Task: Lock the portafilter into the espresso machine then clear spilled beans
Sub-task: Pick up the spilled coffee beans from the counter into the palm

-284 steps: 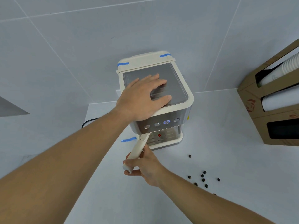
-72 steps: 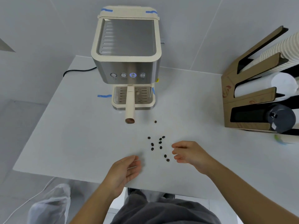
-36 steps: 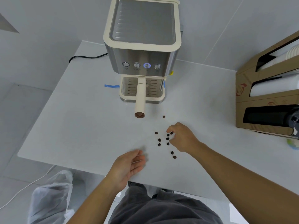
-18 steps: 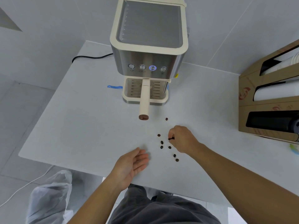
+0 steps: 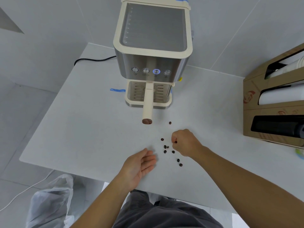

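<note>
The cream and steel espresso machine (image 5: pixel 153 46) stands at the back of the white table (image 5: pixel 82 122). The portafilter (image 5: pixel 148 104) sits in it, its cream handle pointing straight toward me. Several dark coffee beans (image 5: pixel 165 146) lie scattered on the table in front of the machine, one apart (image 5: pixel 170 123) near the handle's tip. My right hand (image 5: pixel 184 142) is closed just right of the beans, pinching a bean at its fingertips. My left hand (image 5: pixel 139 167) rests cupped, palm up, at the table's front edge, left of the beans, holding nothing visible.
A cardboard cup dispenser (image 5: pixel 276 102) stands at the right edge of the table. A black power cord (image 5: pixel 92 59) runs behind the machine. Blue tape (image 5: pixel 117 90) marks the table left of the drip tray. A white plastic bag (image 5: pixel 51 199) hangs below the table's front left.
Earlier both hands were on the machine and portafilter handle; now the handle points straight out. In the last second my right hand picked among the beans; the left stayed cupped.
</note>
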A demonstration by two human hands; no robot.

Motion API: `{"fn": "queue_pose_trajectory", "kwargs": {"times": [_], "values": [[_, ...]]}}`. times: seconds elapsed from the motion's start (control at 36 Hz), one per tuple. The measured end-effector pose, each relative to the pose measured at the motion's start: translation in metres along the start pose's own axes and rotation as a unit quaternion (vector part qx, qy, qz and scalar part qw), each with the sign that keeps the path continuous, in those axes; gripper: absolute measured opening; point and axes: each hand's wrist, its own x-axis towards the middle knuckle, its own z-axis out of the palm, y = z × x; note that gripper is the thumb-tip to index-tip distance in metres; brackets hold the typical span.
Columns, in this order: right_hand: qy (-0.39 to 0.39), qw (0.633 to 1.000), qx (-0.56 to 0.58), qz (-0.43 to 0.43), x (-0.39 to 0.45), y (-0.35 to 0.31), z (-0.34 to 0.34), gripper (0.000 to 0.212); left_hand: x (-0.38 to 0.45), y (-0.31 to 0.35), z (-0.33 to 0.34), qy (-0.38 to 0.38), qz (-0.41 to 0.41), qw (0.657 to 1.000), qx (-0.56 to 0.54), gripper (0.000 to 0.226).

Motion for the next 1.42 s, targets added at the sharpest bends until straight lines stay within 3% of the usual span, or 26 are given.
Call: {"fn": "queue_pose_trajectory", "kwargs": {"times": [0.31,0.56,0.83,1.22,1.42], "values": [[0.001,0.998,0.065,-0.005,-0.004,0.001,0.002,0.027,0.002,0.001,0.006,0.006,0.002,1.000,0.006,0.030],[0.006,0.991,0.132,-0.003,-0.014,-0.004,0.002,0.019,0.002,0.000,0.001,0.018,0.000,1.000,-0.008,0.032],[-0.003,0.978,0.202,-0.042,-0.039,-0.038,-0.002,0.015,0.003,0.003,0.016,-0.016,-0.010,0.999,-0.035,0.043],[0.016,0.984,0.153,-0.096,-0.056,-0.070,-0.002,0.022,0.004,0.006,0.021,-0.061,-0.006,0.994,-0.086,0.061],[-0.012,0.981,0.158,-0.116,-0.060,-0.072,-0.003,0.031,0.008,0.004,0.018,-0.072,-0.011,0.990,-0.121,0.053]]}}
